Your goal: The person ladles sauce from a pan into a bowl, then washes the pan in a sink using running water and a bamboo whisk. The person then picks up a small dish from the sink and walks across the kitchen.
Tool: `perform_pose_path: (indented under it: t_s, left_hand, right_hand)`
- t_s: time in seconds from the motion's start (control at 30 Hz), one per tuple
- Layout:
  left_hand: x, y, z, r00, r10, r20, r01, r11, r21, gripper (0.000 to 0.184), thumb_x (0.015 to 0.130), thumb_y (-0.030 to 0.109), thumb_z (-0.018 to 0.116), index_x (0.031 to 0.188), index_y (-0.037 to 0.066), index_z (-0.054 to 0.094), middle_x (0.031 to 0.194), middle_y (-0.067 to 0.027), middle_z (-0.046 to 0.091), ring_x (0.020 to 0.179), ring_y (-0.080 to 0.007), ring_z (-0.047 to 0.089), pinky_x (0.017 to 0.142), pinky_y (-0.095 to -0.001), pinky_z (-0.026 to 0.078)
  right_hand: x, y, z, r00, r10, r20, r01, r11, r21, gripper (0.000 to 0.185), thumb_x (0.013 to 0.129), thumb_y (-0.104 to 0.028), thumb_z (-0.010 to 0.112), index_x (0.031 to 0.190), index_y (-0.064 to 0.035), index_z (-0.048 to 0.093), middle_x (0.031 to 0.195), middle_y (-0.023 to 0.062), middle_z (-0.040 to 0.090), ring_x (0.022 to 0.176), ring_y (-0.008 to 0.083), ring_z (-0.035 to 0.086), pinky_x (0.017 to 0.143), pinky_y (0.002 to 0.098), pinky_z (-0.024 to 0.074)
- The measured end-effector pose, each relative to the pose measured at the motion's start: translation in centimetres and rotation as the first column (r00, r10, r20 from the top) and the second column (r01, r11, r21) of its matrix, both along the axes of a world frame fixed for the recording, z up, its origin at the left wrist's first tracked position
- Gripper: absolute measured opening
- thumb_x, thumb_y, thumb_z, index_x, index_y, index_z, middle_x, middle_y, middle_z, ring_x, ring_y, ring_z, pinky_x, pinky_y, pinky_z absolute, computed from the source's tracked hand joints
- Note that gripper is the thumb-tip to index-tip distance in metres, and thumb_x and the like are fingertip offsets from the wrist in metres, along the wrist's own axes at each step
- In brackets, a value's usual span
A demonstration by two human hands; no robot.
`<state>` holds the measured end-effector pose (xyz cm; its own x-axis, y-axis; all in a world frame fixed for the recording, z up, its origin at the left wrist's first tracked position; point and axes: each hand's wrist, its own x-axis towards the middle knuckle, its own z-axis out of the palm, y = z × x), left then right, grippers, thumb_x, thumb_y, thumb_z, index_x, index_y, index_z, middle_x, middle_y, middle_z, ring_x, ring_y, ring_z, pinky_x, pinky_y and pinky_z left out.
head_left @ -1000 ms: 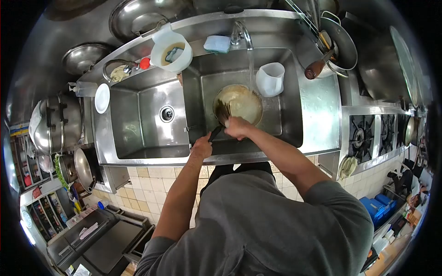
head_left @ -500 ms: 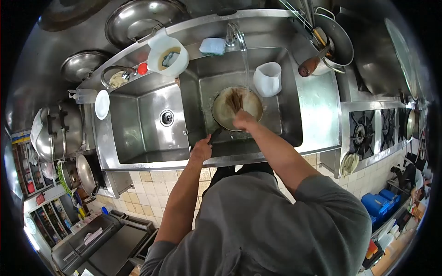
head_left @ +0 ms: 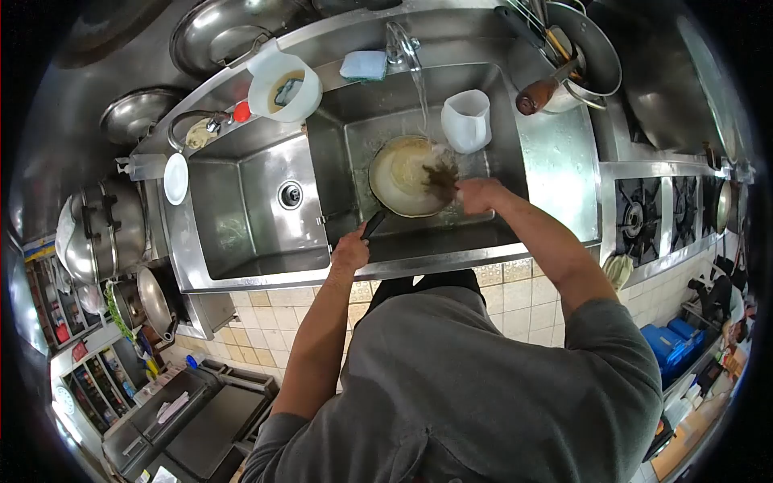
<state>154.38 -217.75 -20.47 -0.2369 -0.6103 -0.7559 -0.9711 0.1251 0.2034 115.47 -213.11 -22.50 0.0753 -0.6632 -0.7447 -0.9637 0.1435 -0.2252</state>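
Observation:
A frying pan (head_left: pixel 394 181) with cloudy water in it lies in the right-hand sink basin. My left hand (head_left: pixel 351 251) is wrapped round its black handle (head_left: pixel 373 224). At the pan's right rim, my right hand (head_left: pixel 480 196) grips a brown bristle scrubbing brush (head_left: pixel 441 179), smeared by motion. Water runs from the faucet (head_left: pixel 400 47) down behind the pan's far edge. A white plastic jug (head_left: pixel 466 122) stands in the same basin, just beyond my right hand.
The left basin (head_left: pixel 258 217) has a drain in its floor. Behind the sinks stand a white tub (head_left: pixel 283 87) of liquid and a blue-white sponge (head_left: pixel 364 65). To the right are a pot (head_left: pixel 594 56) of utensils and a gas stove (head_left: pixel 640 217).
My right hand has swept the brush from the middle of the pan to its right rim. My left hand keeps hold of the handle. The camera view has shifted slightly.

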Motion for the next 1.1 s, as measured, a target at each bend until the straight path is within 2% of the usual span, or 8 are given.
perform_pose_path:
  t_s: [0.07,0.23,0.3,0.47,0.63,0.87,1.03,1.1]
  left_hand:
    - [0.1,0.0,-0.2,0.999,-0.032,0.005,0.032,0.999,-0.008,0.061,0.098,0.023,0.055,0.156,0.026,0.036,0.139,-0.0199,0.057,0.131,-0.0375,0.053,0.111,-0.0465,0.043]
    - [-0.3,-0.2,-0.2,1.000,-0.006,-0.022,0.006,1.000,-0.006,0.062,0.097,0.022,0.056,0.156,0.024,0.036,0.132,-0.0231,0.060,0.126,-0.0405,0.056,0.109,-0.0481,0.044]
    - [0.1,0.0,-0.8,1.000,-0.024,-0.020,0.024,0.999,-0.022,0.062,0.097,0.022,0.056,0.156,0.024,0.036,0.131,-0.0232,0.061,0.125,-0.0409,0.057,0.108,-0.0484,0.045]
    - [-0.3,0.1,-0.2,1.000,-0.003,0.023,0.002,1.000,0.016,0.062,0.098,0.022,0.055,0.156,0.024,0.035,0.133,-0.0231,0.061,0.125,-0.0414,0.057,0.107,-0.0485,0.045]
    - [-0.2,-0.3,-0.8,1.000,0.001,-0.018,0.000,0.999,0.050,0.063,0.099,0.023,0.054,0.157,0.026,0.032,0.141,-0.0214,0.056,0.132,-0.0390,0.052,0.110,-0.0479,0.043]
    - [-0.9,-0.2,0.6,0.997,0.050,0.054,-0.053,0.997,0.056,0.062,0.100,0.023,0.054,0.157,0.027,0.032,0.140,-0.0203,0.057,0.133,-0.0376,0.052,0.110,-0.0471,0.044]
    - [0.2,-0.3,-1.2,0.999,0.018,-0.026,-0.018,0.999,0.030,0.061,0.099,0.023,0.054,0.157,0.025,0.033,0.138,-0.0197,0.059,0.130,-0.0386,0.054,0.109,-0.0474,0.044]
    - [0.0,-0.3,-0.8,0.999,0.014,-0.032,-0.013,1.000,0.026,0.061,0.099,0.022,0.054,0.157,0.025,0.033,0.138,-0.0197,0.059,0.129,-0.0388,0.054,0.109,-0.0471,0.045]
  right_hand:
    - [3.8,-2.2,5.4,0.911,-0.212,0.352,0.076,0.929,0.363,0.070,0.078,-0.017,0.072,0.144,-0.0124,0.049,0.121,0.0109,0.065,0.093,0.0200,0.065,0.064,0.0376,0.0580]
    - [8.8,-4.7,1.4,0.451,-0.694,0.561,0.486,0.718,0.498,0.060,0.084,-0.022,0.068,0.141,-0.0151,0.052,0.120,0.0119,0.063,0.104,0.0273,0.061,0.067,0.0427,0.0606]
    - [7.0,-3.7,2.4,0.790,-0.417,0.450,0.244,0.887,0.393,0.054,0.085,-0.023,0.066,0.138,-0.0150,0.056,0.113,0.0104,0.065,0.098,0.0281,0.062,0.067,0.0410,0.0597]
    - [0.2,-1.3,-1.3,0.981,-0.186,0.050,0.177,0.974,0.142,0.052,0.087,-0.024,0.062,0.137,-0.0078,0.056,0.119,0.0138,0.070,0.104,0.0329,0.069,0.083,0.0455,0.0570]
    - [7.7,-3.0,-2.0,0.915,-0.377,0.141,0.385,0.922,-0.032,0.062,0.088,-0.025,0.058,0.147,-0.0081,0.046,0.130,0.0164,0.066,0.115,0.0345,0.066,0.094,0.0498,0.0533]
    - [6.0,1.3,0.1,0.990,0.053,0.131,-0.063,0.995,0.074,0.055,0.090,-0.026,0.057,0.142,-0.0092,0.052,0.132,0.0154,0.065,0.122,0.0321,0.064,0.098,0.0445,0.0518]
    - [4.6,-3.0,-1.3,0.887,-0.461,0.027,0.460,0.888,0.022,0.054,0.092,-0.027,0.058,0.142,-0.0081,0.054,0.133,0.0148,0.065,0.123,0.0327,0.062,0.100,0.0464,0.0506]
    - [8.8,-3.4,-0.3,0.941,-0.325,0.093,0.327,0.945,-0.008,0.056,0.091,-0.025,0.056,0.144,-0.0092,0.051,0.135,0.0159,0.064,0.123,0.0333,0.062,0.101,0.0461,0.0498]
